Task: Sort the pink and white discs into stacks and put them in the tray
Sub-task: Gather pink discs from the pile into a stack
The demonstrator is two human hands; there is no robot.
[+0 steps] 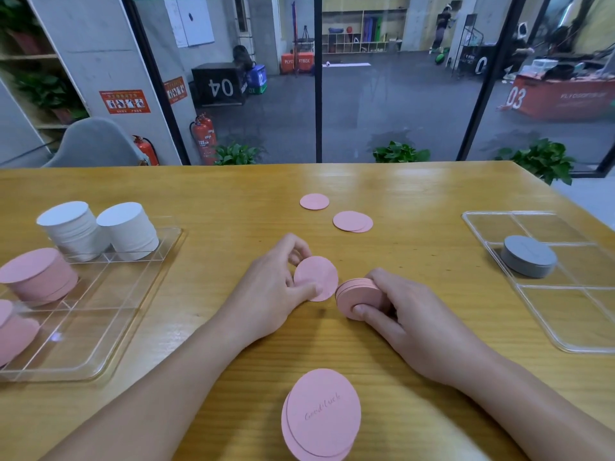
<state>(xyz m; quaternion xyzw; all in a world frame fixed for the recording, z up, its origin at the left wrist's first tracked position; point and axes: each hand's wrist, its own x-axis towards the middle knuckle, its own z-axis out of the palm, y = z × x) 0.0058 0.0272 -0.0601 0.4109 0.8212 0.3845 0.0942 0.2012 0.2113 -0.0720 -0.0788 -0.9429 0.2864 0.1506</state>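
Observation:
My left hand [273, 287] pinches a single pink disc [317, 276], tilted up off the wooden table. Right beside it my right hand [396, 311] grips a small stack of pink discs [357, 292] resting on the table. Loose pink discs lie farther back: one [314, 201] and an overlapping pair [352, 221]. Another overlapping pair of pink discs [321, 415] lies near the front edge. The clear tray [133, 294] on the left holds two white stacks [71, 229] [128, 229] and pink stacks [38, 274] [13, 331].
A second clear tray [565, 314] on the right holds a stack of grey discs [528, 256]. The table [233, 194] ends at a glass wall at the back, with plants and fire extinguishers behind it.

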